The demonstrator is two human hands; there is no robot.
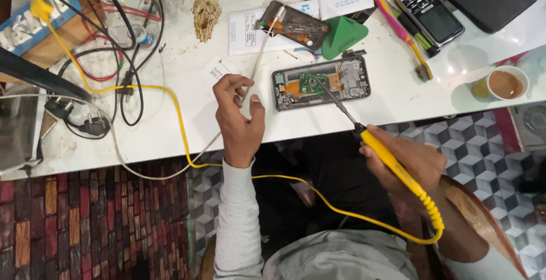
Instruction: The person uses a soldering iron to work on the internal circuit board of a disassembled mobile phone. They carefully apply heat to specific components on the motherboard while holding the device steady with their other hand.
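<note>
Left hand: the left hand (239, 122) rests at the near edge of the white worktop (170, 126), its fingers (227, 84) curled narrow around a thin pale wand-like tool (263, 46) that slants up and to the far right; thumb and forefinger pinch its lower end.
Right hand: the right hand (410, 163) is wrapped shut around the yellow-handled soldering iron (392, 160), gripping the handle just off the near edge of the worktop.
Soldering iron: its dark metal tip reaches far-left to the opened smartphone (321, 83); whether it touches the green circuit board inside cannot be told. A yellow coiled cord (170, 101) runs from the handle, across the lap, to the far left.
Opened smartphone: lies flat near the middle of the worktop, back removed, between the two hands.
Around it: a green triangular plastic pick (344, 35) and a second dismantled phone back (296, 25) lie just beyond; a pink and yellow toothbrush (404, 32), a black keypad phone (429, 11) and a cup of milky tea (505, 83) sit to the right; black plugs and cables (94, 123) lie to the left.
</note>
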